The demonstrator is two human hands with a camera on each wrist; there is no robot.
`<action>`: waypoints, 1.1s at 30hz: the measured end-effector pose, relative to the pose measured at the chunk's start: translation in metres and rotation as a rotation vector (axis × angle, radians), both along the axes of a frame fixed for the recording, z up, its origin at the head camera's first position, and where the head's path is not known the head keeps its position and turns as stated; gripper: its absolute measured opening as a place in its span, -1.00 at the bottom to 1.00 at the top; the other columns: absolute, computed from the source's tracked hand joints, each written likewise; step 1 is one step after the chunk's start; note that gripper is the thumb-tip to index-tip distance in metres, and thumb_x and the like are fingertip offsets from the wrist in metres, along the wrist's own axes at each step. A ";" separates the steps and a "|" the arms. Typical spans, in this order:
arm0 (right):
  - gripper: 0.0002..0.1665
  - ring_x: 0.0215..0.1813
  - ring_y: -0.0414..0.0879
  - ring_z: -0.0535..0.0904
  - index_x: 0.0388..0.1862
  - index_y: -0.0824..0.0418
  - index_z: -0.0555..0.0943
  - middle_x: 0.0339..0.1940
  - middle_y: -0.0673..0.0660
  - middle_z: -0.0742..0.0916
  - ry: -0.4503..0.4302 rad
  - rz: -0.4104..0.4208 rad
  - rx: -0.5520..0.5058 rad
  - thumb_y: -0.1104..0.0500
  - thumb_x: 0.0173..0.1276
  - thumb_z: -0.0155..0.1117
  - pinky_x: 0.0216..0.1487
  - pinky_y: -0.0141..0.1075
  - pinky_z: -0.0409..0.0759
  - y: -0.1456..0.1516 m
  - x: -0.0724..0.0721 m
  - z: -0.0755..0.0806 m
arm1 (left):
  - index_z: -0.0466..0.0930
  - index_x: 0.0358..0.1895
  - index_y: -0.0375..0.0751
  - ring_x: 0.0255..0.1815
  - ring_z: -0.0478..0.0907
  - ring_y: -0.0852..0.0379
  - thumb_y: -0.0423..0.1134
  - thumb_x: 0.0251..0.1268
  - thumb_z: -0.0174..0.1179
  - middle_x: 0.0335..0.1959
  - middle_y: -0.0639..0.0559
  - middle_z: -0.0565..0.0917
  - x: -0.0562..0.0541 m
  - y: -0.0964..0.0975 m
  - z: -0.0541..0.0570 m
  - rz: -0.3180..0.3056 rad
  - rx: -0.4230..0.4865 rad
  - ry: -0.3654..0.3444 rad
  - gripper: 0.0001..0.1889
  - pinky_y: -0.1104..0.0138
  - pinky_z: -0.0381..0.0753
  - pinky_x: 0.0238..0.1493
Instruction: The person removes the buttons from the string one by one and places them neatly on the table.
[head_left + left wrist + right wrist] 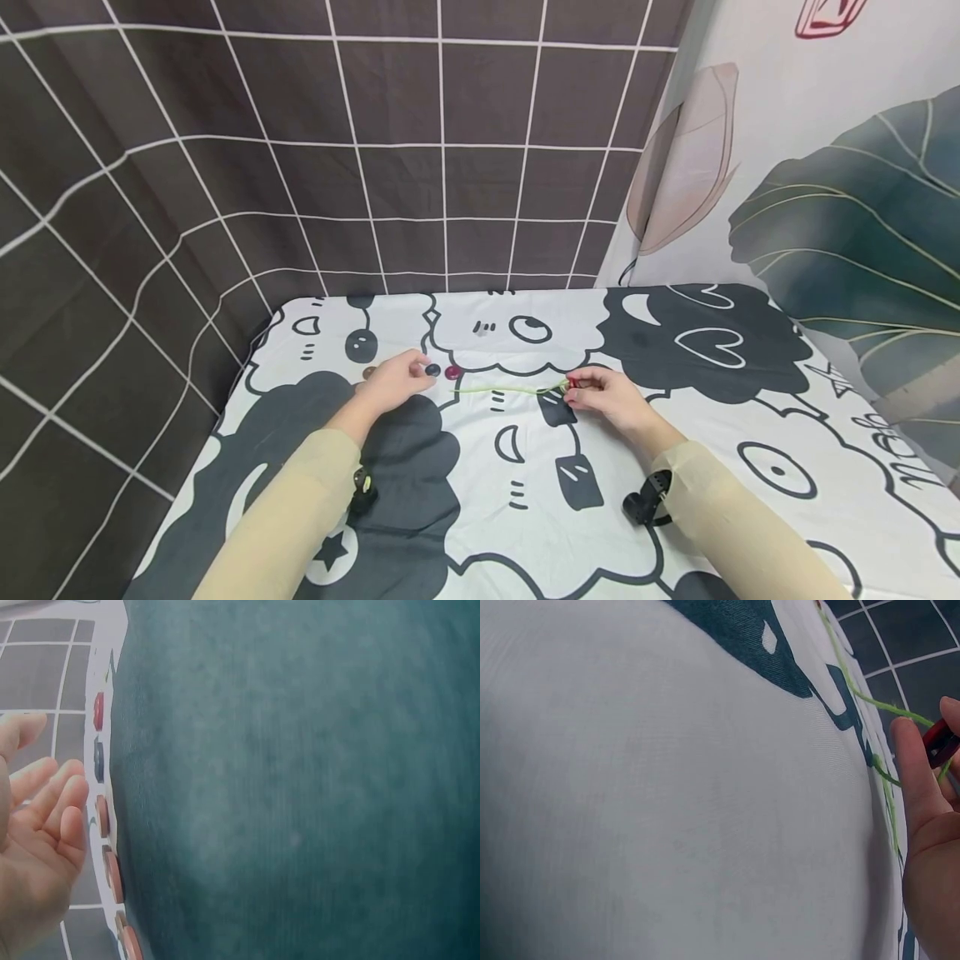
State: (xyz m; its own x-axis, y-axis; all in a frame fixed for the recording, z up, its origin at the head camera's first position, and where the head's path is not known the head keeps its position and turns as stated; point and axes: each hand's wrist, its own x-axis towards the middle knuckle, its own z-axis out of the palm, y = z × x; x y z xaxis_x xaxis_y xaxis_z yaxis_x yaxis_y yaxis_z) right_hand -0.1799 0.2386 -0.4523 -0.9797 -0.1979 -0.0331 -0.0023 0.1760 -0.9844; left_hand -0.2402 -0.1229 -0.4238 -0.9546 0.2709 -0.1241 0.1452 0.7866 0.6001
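Observation:
My right hand [609,400] pinches a red button [939,744] between thumb and fingers. A thin green string [498,389] runs from that hand leftward across the cloth, and in the right wrist view it loops about the fingers. My left hand [397,382] holds nothing, its fingers loosely bent in the left wrist view. Beside its fingertips lie a dark blue button [432,369] and a dark red button [452,372]. A brown button [368,372] shows partly behind the left hand.
Several round buttons stand out in a row in the left wrist view, among them an orange-brown button [113,876]. The table is covered by a white and dark grey cartoon cloth [547,525]. Behind it hangs a dark grid-patterned curtain [480,183], with a leaf-patterned curtain [832,217] at the right.

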 end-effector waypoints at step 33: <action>-0.52 -0.25 -0.12 0.67 0.09 0.61 0.37 -0.19 0.36 0.64 0.021 0.009 -0.004 0.39 0.23 0.21 -0.13 -0.27 0.62 -0.005 0.000 -0.003 | 0.50 0.06 -0.10 -0.13 0.55 0.07 -0.08 0.22 0.20 -0.16 0.04 0.62 -0.001 0.028 -0.006 -0.091 0.076 -0.015 -0.64 0.09 0.47 -0.03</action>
State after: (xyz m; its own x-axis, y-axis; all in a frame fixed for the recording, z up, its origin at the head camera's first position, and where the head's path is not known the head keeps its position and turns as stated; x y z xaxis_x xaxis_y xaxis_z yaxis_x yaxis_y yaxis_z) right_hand -0.1799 0.2337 -0.4552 -0.9783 -0.2070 -0.0117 -0.0245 0.1715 -0.9849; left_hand -0.2416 -0.0952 -0.4299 -0.9239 0.3653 -0.1139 0.2042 0.7226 0.6604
